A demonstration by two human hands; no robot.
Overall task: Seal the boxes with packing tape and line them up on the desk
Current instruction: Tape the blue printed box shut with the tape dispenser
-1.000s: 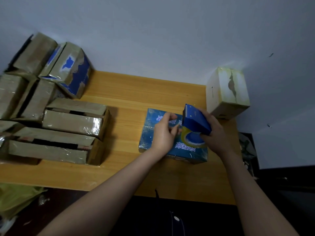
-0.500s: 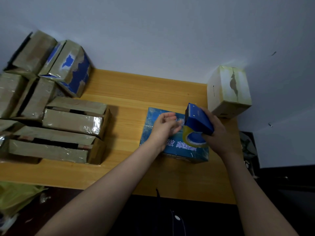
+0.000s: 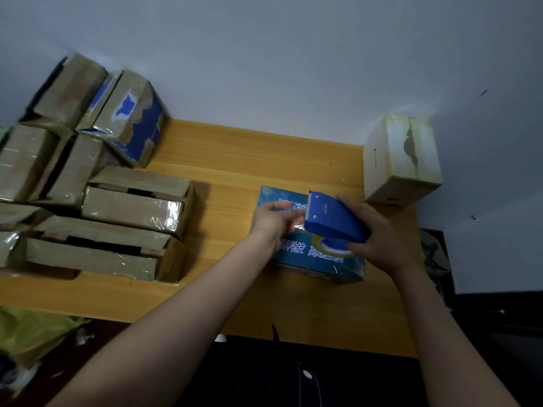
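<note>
A blue printed box [image 3: 320, 259] lies flat on the wooden desk [image 3: 235, 160], right of centre. Above it my right hand [image 3: 379, 239] grips a blue tape dispenser [image 3: 332, 220], its toothed blade pointing left. My left hand [image 3: 276, 220] pinches the clear tape end [image 3: 298, 223] coming off the dispenser, just over the box's top. A white taped box [image 3: 402, 160] stands upright at the desk's far right corner against the wall.
A pile of brown taped boxes [image 3: 132, 210], some with open flaps, fills the desk's left side, with a blue-patched box [image 3: 132, 118] tilted at the back. A yellow-green bag [image 3: 32, 330] lies below the desk's left front edge. Bare wood lies between pile and blue box.
My right hand has tilted the dispenser so its blade faces left and upward. My left hand has shifted from the box top to the tape end at the blade.
</note>
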